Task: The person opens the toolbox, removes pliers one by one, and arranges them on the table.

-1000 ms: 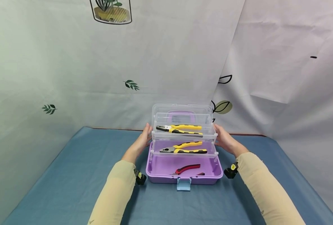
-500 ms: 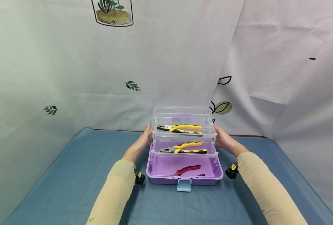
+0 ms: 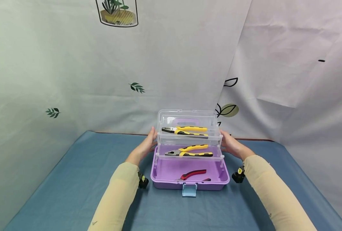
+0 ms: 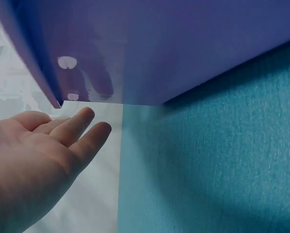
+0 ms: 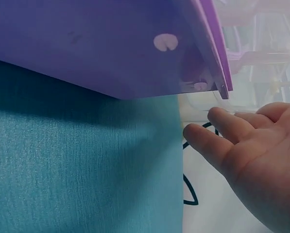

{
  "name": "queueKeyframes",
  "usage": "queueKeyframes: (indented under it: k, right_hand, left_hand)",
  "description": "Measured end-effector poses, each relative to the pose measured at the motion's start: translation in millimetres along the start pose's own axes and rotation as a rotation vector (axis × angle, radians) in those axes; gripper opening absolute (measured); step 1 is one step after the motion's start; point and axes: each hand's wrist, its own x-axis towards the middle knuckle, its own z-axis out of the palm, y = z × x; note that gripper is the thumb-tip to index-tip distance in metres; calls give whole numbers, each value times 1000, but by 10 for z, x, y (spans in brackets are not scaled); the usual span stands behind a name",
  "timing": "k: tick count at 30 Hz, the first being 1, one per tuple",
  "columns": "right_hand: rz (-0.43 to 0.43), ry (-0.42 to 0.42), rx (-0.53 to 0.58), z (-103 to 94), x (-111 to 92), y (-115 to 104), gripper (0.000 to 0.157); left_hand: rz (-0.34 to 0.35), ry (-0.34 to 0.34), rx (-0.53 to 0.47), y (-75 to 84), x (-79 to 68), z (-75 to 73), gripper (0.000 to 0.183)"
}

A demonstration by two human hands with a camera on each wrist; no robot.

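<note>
A purple toolbox stands with its clear lid raised and two clear trays lifted in tiers. Yellow-and-black pliers lie in the upper tray, and a second pair of pliers in the lower one. A red-handled tool, partly hidden, lies in the base. My left hand is at the left side of the lid and trays, fingers extended. On the right side, my right hand mirrors it. Both wrist views show fingers reaching past the box's rear corner; the fingertips' contact is partly hidden.
A light-blue latch hangs down at the box's front. Under it spreads a blue tablecloth, backed by a pale printed curtain. Black cameras are strapped to both wrists.
The lid's upper edge has dropped slightly and its purple handle looks flatter. The trays with the pliers have risen a little. Both hands keep nearly the same place.
</note>
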Motion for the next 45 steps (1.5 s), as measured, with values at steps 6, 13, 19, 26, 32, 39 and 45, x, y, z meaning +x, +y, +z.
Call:
queueKeyframes:
  k: [6,13,19,26,32,39,45]
  right_hand:
    - [37,4,-29,4,18,15,80]
    - [39,-3,-56,3,20,27,73]
    - [56,-7,-90,-18,30,45,82]
    - [136,-37,-87,-21,28,92,88]
    - [137,-35,-78,-20,50,103,87]
    - [148,-35,-91,-23,47,95,79]
    - [144,-33,-123,-36,56,97,76]
  left_hand:
    - [-21,2,20,6,18,-1,89]
    - [-37,14,12,2,24,-2,91]
    - [-65,13,19,-2,30,0,92]
    - [-79,-23,36,-48,10,5,88]
    - [-89,-31,28,-64,-2,11,94]
    - [-103,-34,35,-62,-5,13,93]
    - [-97,-3,83,-86,14,47,93]
